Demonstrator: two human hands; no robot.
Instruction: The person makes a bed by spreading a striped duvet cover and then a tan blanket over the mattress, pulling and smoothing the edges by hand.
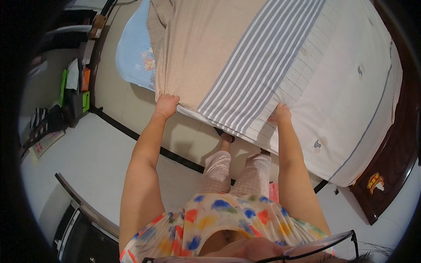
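Along the near edge of the bed (337,118), gripping the likely light, limp beige-and-striped sheet (239,57), best held by its hem, with left hand (167,106) clenched, right hand (281,114) curled, pinch uncertain.

The beige fabric bedcover (237,65) carries grey-and-white stripes and a pale grid; the white fabric sheet (346,101) has a blue line; the rounded light-blue cloth (132,48) shows orange flowers.

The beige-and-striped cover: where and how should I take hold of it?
The cover is probably best taken by its near edge, coming from the near side: it lies spread out with that thin edge exposed, and the left grip is closed on its beige end.
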